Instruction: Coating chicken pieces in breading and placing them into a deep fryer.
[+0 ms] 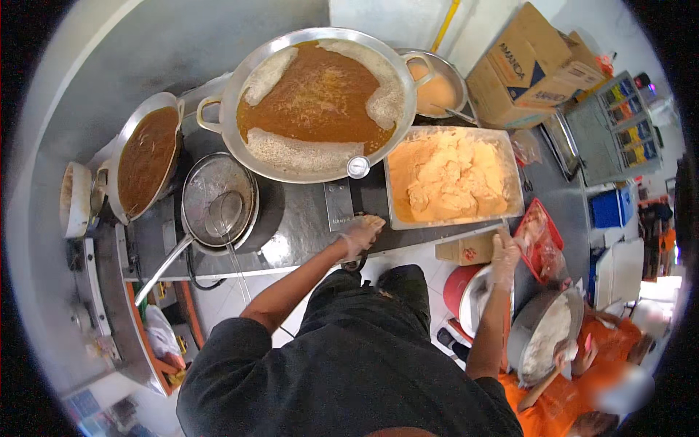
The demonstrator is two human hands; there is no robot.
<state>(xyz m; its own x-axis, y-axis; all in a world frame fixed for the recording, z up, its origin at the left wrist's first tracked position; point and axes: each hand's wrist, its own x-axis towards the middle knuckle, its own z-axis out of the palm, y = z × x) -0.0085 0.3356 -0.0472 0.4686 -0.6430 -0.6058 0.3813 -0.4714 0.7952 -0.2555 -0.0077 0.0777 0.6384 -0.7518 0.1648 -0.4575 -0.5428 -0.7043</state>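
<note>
My left hand (363, 235), in a clear plastic glove, is at the counter's front edge, by the control of a gas stove (339, 205); its fingers are curled, and what they touch is hidden. Above it stands a large metal wok (226, 109) of brown oil with pale foam and a round dial thermometer (358, 167) at the rim. My right hand (503, 251), gloved too, is by the front right corner of a rectangular tub (456, 223) of thick orange batter; whether it grips anything is unclear. A red tray (551, 218) with bagged food lies just right of it.
Left are a second wok (117, 191) of oil and a strainer (205, 185) on a pot. A bowl (458, 82) of orange liquid and cardboard boxes (508, 65) stand behind the tub. At lower right, people in orange (551, 404) work at a basin (516, 328) of white powder.
</note>
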